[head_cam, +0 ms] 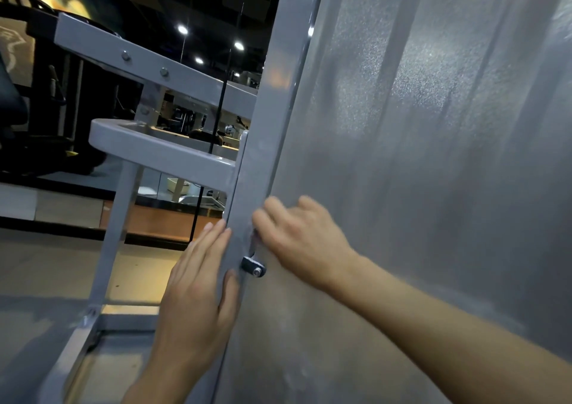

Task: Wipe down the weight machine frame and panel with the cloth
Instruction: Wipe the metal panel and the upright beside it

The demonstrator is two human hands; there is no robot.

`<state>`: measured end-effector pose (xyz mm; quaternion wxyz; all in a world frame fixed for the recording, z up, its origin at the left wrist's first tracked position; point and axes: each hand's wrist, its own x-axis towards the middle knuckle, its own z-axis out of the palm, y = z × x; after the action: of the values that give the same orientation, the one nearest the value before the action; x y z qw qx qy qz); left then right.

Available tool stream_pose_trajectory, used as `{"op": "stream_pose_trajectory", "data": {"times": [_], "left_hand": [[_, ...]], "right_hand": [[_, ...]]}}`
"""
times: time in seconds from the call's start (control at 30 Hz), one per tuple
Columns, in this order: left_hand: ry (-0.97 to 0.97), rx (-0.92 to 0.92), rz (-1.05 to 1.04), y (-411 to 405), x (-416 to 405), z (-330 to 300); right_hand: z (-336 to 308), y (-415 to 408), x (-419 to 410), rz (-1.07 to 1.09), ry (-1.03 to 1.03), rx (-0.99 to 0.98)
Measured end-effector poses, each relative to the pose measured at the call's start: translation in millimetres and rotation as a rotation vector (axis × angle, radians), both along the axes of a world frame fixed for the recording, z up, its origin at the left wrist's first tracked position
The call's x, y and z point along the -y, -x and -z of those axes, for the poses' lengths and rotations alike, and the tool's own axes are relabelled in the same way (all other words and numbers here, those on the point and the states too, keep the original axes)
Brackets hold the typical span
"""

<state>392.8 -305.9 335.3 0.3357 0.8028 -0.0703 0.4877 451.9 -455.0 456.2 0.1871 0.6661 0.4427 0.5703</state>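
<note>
Frame upright: a grey painted post (269,143) of the weight machine is being shown running from near bottom to far top, just left of centre.
Panel: a frosted translucent panel (433,125) is being seen filling the right side, its left edge being met by the post.
Left hand: the left hand (198,283) is being laid flat against the left face of the post, fingers straight and together, thumb being rested on the post's near face; the grip is being kept open and nothing is being held.
Right hand: the right hand (300,236) is being pressed on the panel just right of the post, fingers curled and blurred; whether anything is being gripped cannot be told.
Cloth: no cloth is being made out in either hand; its place cannot be told.
Fastener: a small dark bracket with a silver bolt (254,267) is being seen at the seam of post and panel, between the two hands.
Cross arms: two grey arms (161,150) are being shown reaching left from the post, the upper one bearing two bolts.
Cable: a thin black cable (216,125) is being seen hanging left of the post.
Floor: a tan floor (46,267) is being shown at near left.
</note>
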Motion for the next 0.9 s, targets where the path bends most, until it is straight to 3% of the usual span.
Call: {"op": "stream_pose_trajectory", "data": {"times": [0.1, 0.5, 0.63, 0.73, 0.8, 0.9], "left_hand": [[0.006, -0.009, 0.0, 0.9, -0.8, -1.6], [0.082, 0.009, 0.0, 7.7, -10.7, -5.2], [0.136, 0.026, -0.018, 9.8, -15.1, -6.4], [0.282, 0.04, -0.048, 16.3, -19.6, -11.5], [0.332, 0.034, -0.072, 20.9, -21.2, -15.2], [0.354, 0.02, -0.05, 23.1, -23.4, -16.8]], "right_hand": [[31.2, 3.1, 3.8, 0.028, 0.128, -0.038], [30.4, 6.6, -1.7, 0.153, 0.094, -0.175], [30.7, 7.8, -27.2, 0.172, 0.054, -0.338], [38.2, 23.0, -36.3, 0.086, 0.246, -0.554], [44.5, 41.6, -32.6, 0.158, 0.368, -0.693], [44.3, 61.2, -11.8, 0.1, 0.147, -0.845]]}}
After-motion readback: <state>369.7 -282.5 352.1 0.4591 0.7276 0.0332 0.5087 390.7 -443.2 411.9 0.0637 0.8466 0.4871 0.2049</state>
